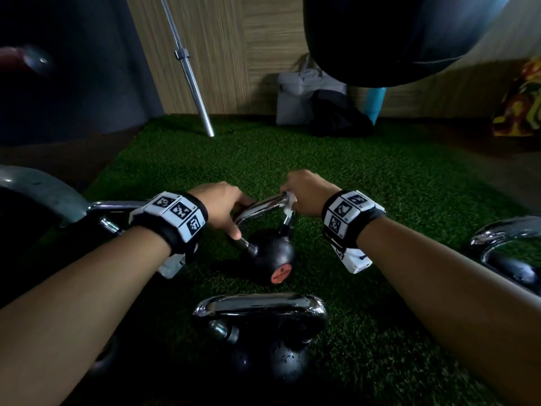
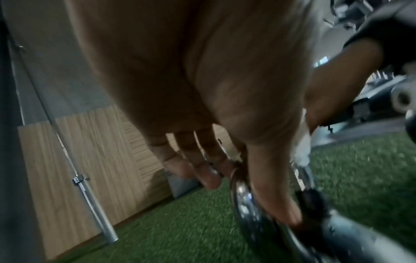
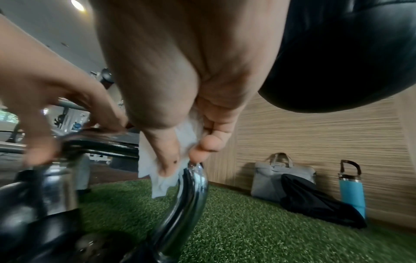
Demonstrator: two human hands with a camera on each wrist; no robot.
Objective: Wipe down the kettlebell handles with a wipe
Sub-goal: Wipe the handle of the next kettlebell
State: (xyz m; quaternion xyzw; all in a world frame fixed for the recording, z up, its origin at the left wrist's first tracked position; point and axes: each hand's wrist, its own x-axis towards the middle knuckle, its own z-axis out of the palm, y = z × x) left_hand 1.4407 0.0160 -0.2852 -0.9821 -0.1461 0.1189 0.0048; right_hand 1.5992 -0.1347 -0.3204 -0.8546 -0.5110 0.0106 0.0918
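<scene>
A small black kettlebell (image 1: 270, 256) with a chrome handle (image 1: 263, 205) and a red end disc lies tilted toward me on the green turf. My left hand (image 1: 225, 206) grips the handle's left bend, thumb (image 2: 276, 201) along the chrome (image 2: 245, 201). My right hand (image 1: 307, 194) pinches a white wipe (image 1: 291, 202) against the handle's right bend; in the right wrist view the wipe (image 3: 157, 170) is wrapped over the chrome curve (image 3: 193, 183) between thumb and fingers. A larger kettlebell (image 1: 263, 341) with a chrome handle (image 1: 260, 303) stands nearer me.
More chrome-handled kettlebells sit at the right edge (image 1: 509, 253) and at the left (image 1: 114, 215). A barbell (image 1: 190, 71) leans on the wooden wall. A grey bag (image 3: 281, 176), dark cloth (image 3: 315, 202) and blue bottle (image 3: 352, 192) lie by the wall. A black punching bag (image 1: 395, 39) hangs overhead.
</scene>
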